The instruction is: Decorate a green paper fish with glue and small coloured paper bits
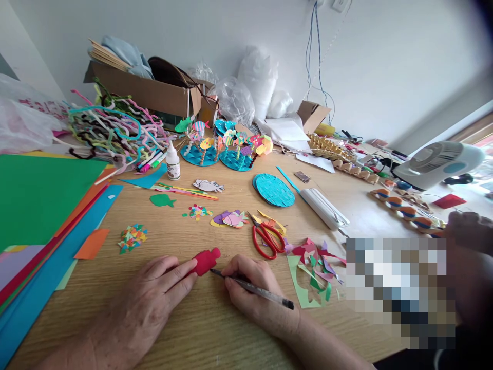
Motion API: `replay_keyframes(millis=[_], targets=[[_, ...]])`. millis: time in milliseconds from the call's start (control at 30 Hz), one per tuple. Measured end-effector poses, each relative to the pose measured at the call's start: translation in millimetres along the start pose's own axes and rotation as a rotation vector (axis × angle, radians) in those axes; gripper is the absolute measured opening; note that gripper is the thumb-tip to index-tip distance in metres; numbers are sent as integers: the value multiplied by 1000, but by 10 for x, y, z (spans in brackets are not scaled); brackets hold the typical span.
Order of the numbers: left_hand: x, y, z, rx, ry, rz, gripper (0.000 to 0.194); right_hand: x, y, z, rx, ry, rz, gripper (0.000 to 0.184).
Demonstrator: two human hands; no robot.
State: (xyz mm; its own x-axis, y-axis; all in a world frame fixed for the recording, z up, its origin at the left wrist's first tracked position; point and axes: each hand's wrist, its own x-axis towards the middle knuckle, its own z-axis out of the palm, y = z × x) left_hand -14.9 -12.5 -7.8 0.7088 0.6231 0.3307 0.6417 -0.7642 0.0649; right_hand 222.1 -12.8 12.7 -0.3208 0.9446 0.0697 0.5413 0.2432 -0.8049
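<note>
My left hand lies flat on the wooden table, fingers stretched out and pressing down a red paper fish shape. My right hand is closed around a pen, whose tip touches the red shape's lower right edge. Red-handled scissors lie just beyond my right hand, blades closed. A finished pink and purple paper fish sits beyond the red shape.
Coloured paper sheets are stacked at left, paper scraps at right. Pipe cleaners, a glue bottle, teal discs with fish on sticks, a cardboard box and a fan stand behind. Another person's hand is at the right.
</note>
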Motion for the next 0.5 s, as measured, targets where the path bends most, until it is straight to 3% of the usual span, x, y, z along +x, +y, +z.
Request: replay_keyframes(millis=[333, 500], targets=[[55, 31, -48, 82, 74, 40, 50, 6, 8, 8, 11, -5, 12, 11], [35, 8, -27, 48, 19, 18, 53, -7, -16, -11, 48, 8, 21, 9]])
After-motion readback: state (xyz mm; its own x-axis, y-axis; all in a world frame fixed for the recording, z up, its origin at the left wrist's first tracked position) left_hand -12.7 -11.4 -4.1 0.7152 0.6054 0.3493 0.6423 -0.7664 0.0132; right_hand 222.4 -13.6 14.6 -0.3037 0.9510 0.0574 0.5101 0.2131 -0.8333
